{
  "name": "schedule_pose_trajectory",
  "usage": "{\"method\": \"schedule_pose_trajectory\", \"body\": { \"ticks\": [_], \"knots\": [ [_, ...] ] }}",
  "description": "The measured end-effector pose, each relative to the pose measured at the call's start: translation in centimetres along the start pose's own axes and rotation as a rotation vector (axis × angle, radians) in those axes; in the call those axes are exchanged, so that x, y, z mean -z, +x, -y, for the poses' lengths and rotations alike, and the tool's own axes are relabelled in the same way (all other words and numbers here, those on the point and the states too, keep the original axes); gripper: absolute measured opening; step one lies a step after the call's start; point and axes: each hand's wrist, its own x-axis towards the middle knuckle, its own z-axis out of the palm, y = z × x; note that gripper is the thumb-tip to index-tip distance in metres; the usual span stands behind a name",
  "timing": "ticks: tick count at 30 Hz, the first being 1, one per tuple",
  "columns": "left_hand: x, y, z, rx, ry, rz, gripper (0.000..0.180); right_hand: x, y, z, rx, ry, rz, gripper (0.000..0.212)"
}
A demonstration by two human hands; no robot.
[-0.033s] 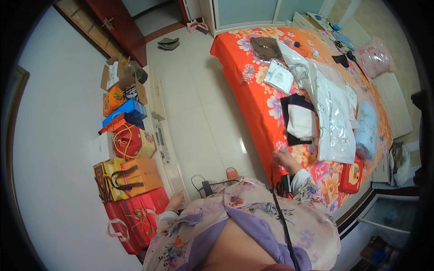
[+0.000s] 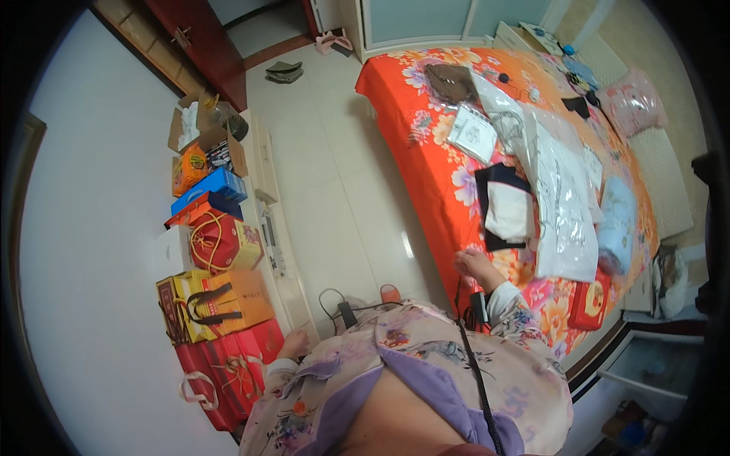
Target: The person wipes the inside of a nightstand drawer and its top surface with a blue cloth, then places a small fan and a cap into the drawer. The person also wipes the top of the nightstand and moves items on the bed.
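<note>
A: Right hand (image 2: 477,267)?
B: Over the near side edge of the bed (image 2: 411,167), fingers curled in loosely. Can't make out whether anything is pinched in them, or if they touch the cover.
A: Nearest stuff?
B: White folded cloth (image 2: 509,211), flat on the bed just beyond that hand, lying on a dark cloth (image 2: 482,182) that sticks out around it. Black device (image 2: 478,307) just beside the right forearm.
A: Left hand (image 2: 295,343)?
B: Low, near the red gift bags (image 2: 265,339). Fingers small and partly hidden; can't tell if they're spread or closed, or touching a bag.
A: What's around it?
B: Orange bag (image 2: 249,295) with dark handles behind the red ones, black adapter (image 2: 347,314) with a cord on the other side.
A: Rest of the bed?
B: Long white plastic-covered item (image 2: 561,220) right of the cloths, white packet (image 2: 471,134) farther up, brown bundle (image 2: 450,82) beyond that. Light-blue wrapped roll (image 2: 617,220) toward the right, red box (image 2: 588,302) below it. Pink bundle (image 2: 630,102) in clear wrap at the upper right.
A: Floor?
B: Pale tiles, reddish slipper (image 2: 390,292) just ahead of the person.
</note>
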Motion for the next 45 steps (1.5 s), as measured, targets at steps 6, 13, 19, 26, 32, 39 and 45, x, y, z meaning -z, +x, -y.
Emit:
{"method": "schedule_pose_trajectory", "body": {
  "ticks": [6, 13, 19, 26, 32, 39, 45],
  "knots": [
    [5.5, 6.0, 4.6, 0.045, 0.337, 0.107, 0.042, -9.1, 12.8, 13.1, 0.006, -0.153, 0.078, 0.023],
    [22.0, 25.3, -12.2, 0.316, -0.097, 0.088, 0.054, -16.1, 22.8, 25.7, -0.002, -0.093, -0.013, 0.024],
    [32.3, 41.0, -40.6, -0.113, 0.189, 0.557, 0.057, -16.8, 29.4, 33.0, -0.047, 0.139, -0.147, 0.022],
    [31.9, 52.3, -61.7, -0.234, -0.107, 1.049, 0.059, -16.2, 43.7, 46.6, 0.300, -0.161, -0.151, 0.025],
    [39.2, 62.8, -71.4, -0.134, -0.031, 1.066, 0.059, -18.1, 57.4, 63.4, 0.099, 0.043, -0.178, 0.027],
    [45.6, 79.6, -84.0, -0.261, 0.336, 1.224, 0.058, -17.4, 67.7, 73.1, 0.194, 0.209, -0.351, 0.028],
    [45.9, 90.7, -98.2, -0.446, 0.589, 1.458, 0.057, -16.0, 66.9, 75.5, -0.031, 0.439, -0.556, 0.029]
  ]
}}
